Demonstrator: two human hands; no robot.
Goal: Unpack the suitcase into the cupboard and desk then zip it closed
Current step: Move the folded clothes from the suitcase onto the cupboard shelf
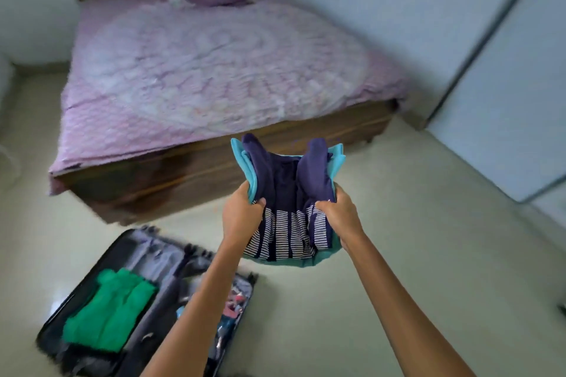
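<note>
I hold a stack of folded clothes (288, 193) in the air above the floor: a navy top with white stripes lies on a turquoise garment. My left hand (242, 214) grips the stack's left side and my right hand (340, 211) grips its right side, thumbs on top. The black suitcase (147, 248) lies open on the floor at the lower left. A folded green garment (110, 309) lies in its left half. Small items sit in its right half, partly hidden by my left forearm.
A wooden bed (214, 168) with a pink patterned cover stands beyond the suitcase. A pale cupboard (514, 86) with closed doors lines the right wall. Bare tiled floor (413, 254) stretches between bed, suitcase and cupboard.
</note>
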